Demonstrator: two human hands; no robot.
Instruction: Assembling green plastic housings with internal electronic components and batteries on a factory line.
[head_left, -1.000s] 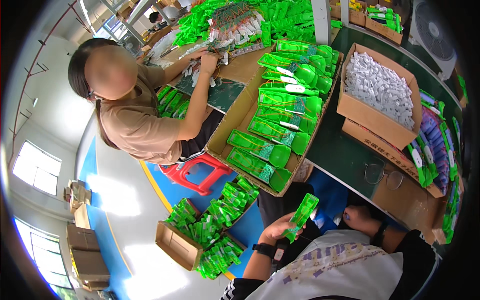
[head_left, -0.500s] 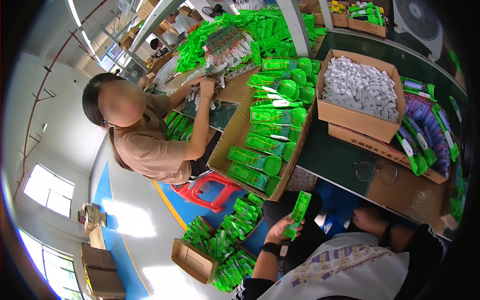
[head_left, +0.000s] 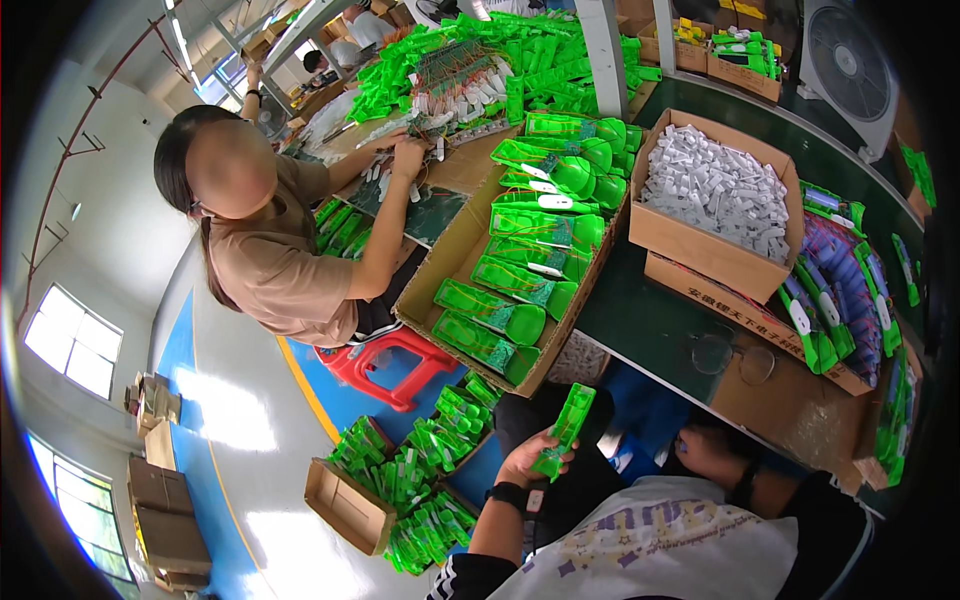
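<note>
My left hand (head_left: 526, 458) is closed around the lower end of a long green plastic shell (head_left: 568, 425), held tilted above my lap. My right hand (head_left: 706, 452) rests low beside my leg, just under the table edge, its fingers partly in shadow. I cannot make out anything in it. Ahead of my left hand lies an open cardboard box (head_left: 592, 298) with rows of similar green shells (head_left: 545, 228), fitted with circuit boards, wires and some white pieces.
A carton (head_left: 700, 232) of small white plastic parts stands on another box, right of centre. Eyeglasses (head_left: 714, 354) lie near the table edge. Left, a co-worker (head_left: 290, 255) handles wired parts on a red stool (head_left: 395, 375). Green shells (head_left: 420, 450) fill floor boxes.
The whole view has shifted slightly, so most things sit a little further left. My left hand keeps hold of the green shell. A raised arm now shows behind the co-worker.
</note>
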